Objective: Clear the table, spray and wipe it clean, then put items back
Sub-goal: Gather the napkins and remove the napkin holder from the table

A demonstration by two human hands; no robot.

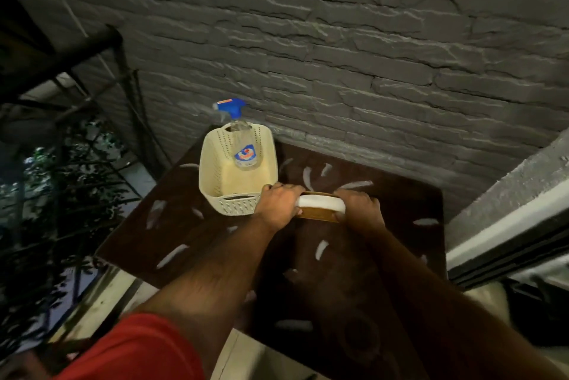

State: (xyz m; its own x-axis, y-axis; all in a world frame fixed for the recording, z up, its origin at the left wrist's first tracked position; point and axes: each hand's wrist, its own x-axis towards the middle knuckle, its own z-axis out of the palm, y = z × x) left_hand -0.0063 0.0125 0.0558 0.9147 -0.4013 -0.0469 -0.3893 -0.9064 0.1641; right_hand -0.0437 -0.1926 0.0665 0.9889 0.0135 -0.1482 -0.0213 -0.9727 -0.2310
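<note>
Looks like clearing or putting back, can't tell: both left hand (278, 201) and right hand (357, 205) grip the white-lidded brown box (320, 205) beside the cream woven plastic basket (238, 170), so next it needs a steady two-handed carry.

Two bare forearms run up from the bottom of the frame toward its middle, one from the lower left and one from the lower right. The left hand (278, 205) and the right hand (358, 205) wear no gloves, and no rings, watch or bands show on the fingers or wrists. A red short sleeve (135, 349) fills the lower left corner; it is plain cloth with no print or seam to be made out, and it ends above the elbow. The right arm is bare as far as the lower right edge of the frame, with no sleeve showing on it.
</note>
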